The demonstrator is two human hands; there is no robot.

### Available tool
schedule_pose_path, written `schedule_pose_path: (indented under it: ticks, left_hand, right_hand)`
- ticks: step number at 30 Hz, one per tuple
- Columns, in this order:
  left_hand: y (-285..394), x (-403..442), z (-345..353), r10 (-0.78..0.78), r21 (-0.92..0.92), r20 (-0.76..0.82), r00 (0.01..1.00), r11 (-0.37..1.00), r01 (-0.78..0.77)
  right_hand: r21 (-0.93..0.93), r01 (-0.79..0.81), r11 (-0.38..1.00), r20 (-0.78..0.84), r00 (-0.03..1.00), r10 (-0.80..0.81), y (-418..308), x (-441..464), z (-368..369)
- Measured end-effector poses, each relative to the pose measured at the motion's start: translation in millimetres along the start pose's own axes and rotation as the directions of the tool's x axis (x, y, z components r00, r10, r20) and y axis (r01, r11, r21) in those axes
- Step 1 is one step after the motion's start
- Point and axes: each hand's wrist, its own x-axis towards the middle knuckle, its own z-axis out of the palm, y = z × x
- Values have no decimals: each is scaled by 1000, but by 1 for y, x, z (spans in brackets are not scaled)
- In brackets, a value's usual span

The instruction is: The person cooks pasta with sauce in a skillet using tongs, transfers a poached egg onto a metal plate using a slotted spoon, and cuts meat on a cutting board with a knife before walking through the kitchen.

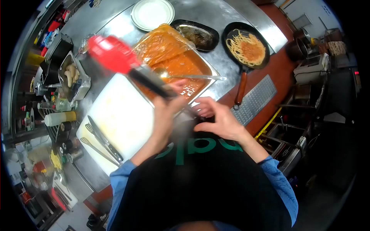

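My left hand (167, 109) is wrapped round the dark handle of red-tipped tongs (115, 57), which are blurred and point to the upper left. Close to my apron, my right hand (217, 119) has its fingers curved around a blurred grey thing that I cannot make out. Beyond both hands lies a metal tray of orange sauce (185, 63), partly covered with clear plastic film, with a ladle (192, 77) resting in it. To the right of the tray, a black pan (246, 45) holds spaghetti topped with sauce.
White plates (152, 14) and a dark oval dish (197, 35) stand behind the tray. On the left, a white cutting board (115, 115) bears a knife (104, 139) and slotted utensils. A metal container (74, 77) and bottles (60, 118) are farther left. A perforated metal strip (254, 100) lies at right.
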Motion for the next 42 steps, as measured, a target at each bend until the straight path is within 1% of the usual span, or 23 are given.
schedule_pose_path:
  ticks: [1, 2, 3, 5, 6, 7, 8, 9, 10, 11, 13, 17, 21, 22, 25, 27, 29, 30, 32, 33, 35, 38, 42]
  left_hand:
    - [6, 4, 17, -68, -41, 69, 995, 997, 71]
    - [12, 7, 35, -136, -72, 138, 981, 986, 147]
    - [10, 3, 49, -89, 62, 290, 953, 995, 74]
    - [-8, 18, 50, -99, 178, 513, 853, 984, 7]
    - [4, 30, 47, -236, 208, 577, 782, 968, 138]
    - [6, 49, 36, -146, 261, 509, 848, 965, 10]
    - [19, 75, 14, -23, 661, 327, 945, 720, -211]
    - [31, 100, -10, 39, 612, 34, 999, 789, -51]
    - [30, 135, -52, 114, 660, -113, 987, 752, -12]
    - [10, 174, -107, 240, 764, -372, 897, 628, 149]
    - [8, 213, -167, 184, 909, -335, 924, 322, 266]
    - [-12, 258, -198, -468, 608, -364, 805, 536, 586]
    - [-56, 319, -239, -536, 357, -263, 802, 718, 597]
    - [-25, 293, -193, -467, 211, -325, 822, 812, 545]
    - [-19, 291, -158, -70, 361, -367, 928, 908, 212]
    - [15, 246, -97, 23, 458, -191, 981, 886, 68]
    - [40, 182, -42, 109, 614, 57, 992, 780, -121]
    - [31, 152, -33, 197, 707, 222, 955, 642, -297]
    - [18, 89, -19, 267, 687, 613, 744, 286, -668]
    - [8, 59, -21, 131, 719, 686, 716, 35, -695]
    - [-11, 9, -20, -6, 755, 656, 755, -5, -656]
    - [-31, -33, -6, 214, 753, 638, 740, 27, -658]
    - [-36, -63, 22, 133, 800, 598, 790, -50, -598]
  right_hand:
    - [64, -2, 998, 22, 1000, 0, -5, 5, 7]
    - [37, 31, 999, -102, 994, -27, -3, 8, 13]
    - [423, -66, 904, -103, 987, 120, -5, -5, 12]
    - [459, -29, 888, -280, 944, 176, 5, -15, 10]
    - [559, 1, 829, -309, 928, 207, 2, -19, 2]
    - [550, -49, 834, -374, 878, 299, 3, -23, -7]
    - [548, -67, 834, -411, 847, 338, 1, -32, -17]
    - [541, -63, 838, -465, 808, 361, 12, -42, -25]
    - [528, -71, 846, -521, 760, 388, 14, -52, -31]
    - [533, -38, 845, -553, 741, 381, 16, -62, -36]
    - [511, -15, 859, -600, 710, 369, 23, -80, -39]
    - [534, -42, 845, -644, 626, 438, 17, -103, -29]
    - [551, -55, 833, -690, 531, 492, 17, -126, -17]
    - [554, -59, 830, -699, 509, 503, 17, -130, -16]
    - [562, -69, 824, -710, 470, 524, 20, -142, -15]
    - [571, -52, 820, -706, 479, 522, 26, -147, -17]
    - [574, -55, 817, -683, 518, 515, 33, -148, -26]
    - [578, -54, 814, -670, 538, 512, 38, -149, -30]
    - [588, -24, 809, -638, 601, 482, 49, -153, -41]
    - [595, -11, 804, -626, 621, 472, 54, -155, -47]
    - [615, 18, 788, -598, 662, 452, 65, -161, -59]
    - [651, 18, 759, -538, 717, 444, 87, -172, -81]
    - [708, -26, 706, -435, 771, 465, 116, -185, -109]
